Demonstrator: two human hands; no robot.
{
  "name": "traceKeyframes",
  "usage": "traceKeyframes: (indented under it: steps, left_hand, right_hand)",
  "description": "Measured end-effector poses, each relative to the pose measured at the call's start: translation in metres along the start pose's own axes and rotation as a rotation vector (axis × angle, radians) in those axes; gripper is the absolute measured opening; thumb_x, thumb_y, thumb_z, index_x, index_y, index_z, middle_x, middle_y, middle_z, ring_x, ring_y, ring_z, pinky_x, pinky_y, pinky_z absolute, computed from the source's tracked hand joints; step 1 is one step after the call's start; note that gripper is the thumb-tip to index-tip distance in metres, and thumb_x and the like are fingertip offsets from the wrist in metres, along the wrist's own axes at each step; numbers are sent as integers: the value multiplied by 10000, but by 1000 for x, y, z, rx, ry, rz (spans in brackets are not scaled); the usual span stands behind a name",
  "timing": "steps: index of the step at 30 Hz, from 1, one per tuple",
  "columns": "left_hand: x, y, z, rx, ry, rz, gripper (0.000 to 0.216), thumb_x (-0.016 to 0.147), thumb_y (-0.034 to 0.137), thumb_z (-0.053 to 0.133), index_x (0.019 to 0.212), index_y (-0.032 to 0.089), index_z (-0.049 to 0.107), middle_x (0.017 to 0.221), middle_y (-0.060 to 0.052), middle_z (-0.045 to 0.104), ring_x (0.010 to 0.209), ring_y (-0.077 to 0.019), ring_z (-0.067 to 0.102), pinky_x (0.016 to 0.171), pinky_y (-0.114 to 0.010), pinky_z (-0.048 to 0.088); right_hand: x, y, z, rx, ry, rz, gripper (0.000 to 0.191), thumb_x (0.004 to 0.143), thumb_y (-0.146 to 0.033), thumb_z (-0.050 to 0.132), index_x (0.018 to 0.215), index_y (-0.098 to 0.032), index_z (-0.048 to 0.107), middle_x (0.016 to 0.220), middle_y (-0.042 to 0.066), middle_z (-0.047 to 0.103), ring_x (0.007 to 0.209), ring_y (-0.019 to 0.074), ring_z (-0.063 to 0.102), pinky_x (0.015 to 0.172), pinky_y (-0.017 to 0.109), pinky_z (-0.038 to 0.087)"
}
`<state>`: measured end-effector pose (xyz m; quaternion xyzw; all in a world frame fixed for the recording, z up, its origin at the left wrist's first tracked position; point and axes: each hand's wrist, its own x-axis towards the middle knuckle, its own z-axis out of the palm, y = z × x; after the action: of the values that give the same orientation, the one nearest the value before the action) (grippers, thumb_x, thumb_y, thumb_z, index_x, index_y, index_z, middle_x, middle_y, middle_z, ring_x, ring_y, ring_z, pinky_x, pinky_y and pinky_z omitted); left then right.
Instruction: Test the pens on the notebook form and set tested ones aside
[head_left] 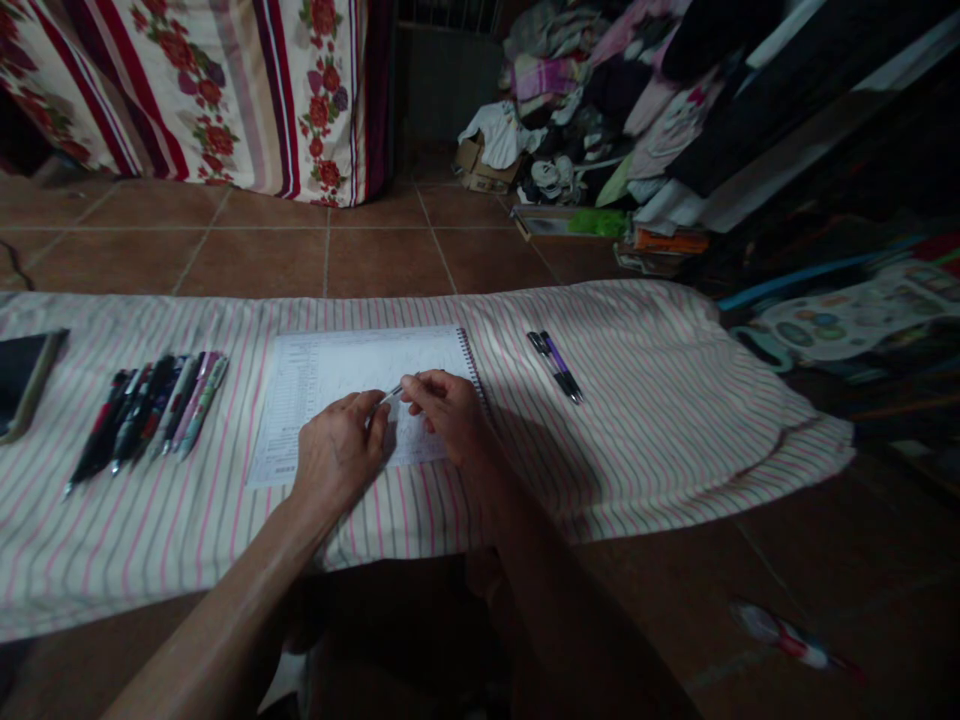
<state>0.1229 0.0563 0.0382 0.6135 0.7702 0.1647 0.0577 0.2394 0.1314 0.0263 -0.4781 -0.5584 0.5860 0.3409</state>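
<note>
Over a spiral notebook (375,352), my left hand (339,440) and my right hand (444,405) pinch a slim pen (391,393) between them, one at each end. My fingers cover much of the pen, so its kind of tip is hidden. Printed and handwritten sheets lie on the notebook, whose coil runs along its right side. A row of several pens (150,410) lies to the left of my left hand. Two more pens, one black and one purple (562,365), rest side by side to the right of my right hand.
A striped cloth (660,430) covers the low table. At its left edge lies a dark flat object with a pale rim (34,385). Beyond are a floral curtain (202,90), a cardboard box (484,168) and piled clothes (585,90). A blurred item (795,640) lies on the tiled floor.
</note>
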Motion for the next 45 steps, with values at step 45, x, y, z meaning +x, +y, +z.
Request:
traceKeyframes:
  steps: [45]
  left_hand:
    - [0, -1, -3, 6, -22, 17, 311, 881, 312, 379, 1022, 206, 635, 903, -52, 701, 786, -196, 650, 604, -269, 438]
  right_hand:
    - [-1, -7, -1, 39, 101, -1, 216, 731, -364, 559, 715, -159, 626, 689, 29, 657, 559, 92, 561, 368, 147, 358]
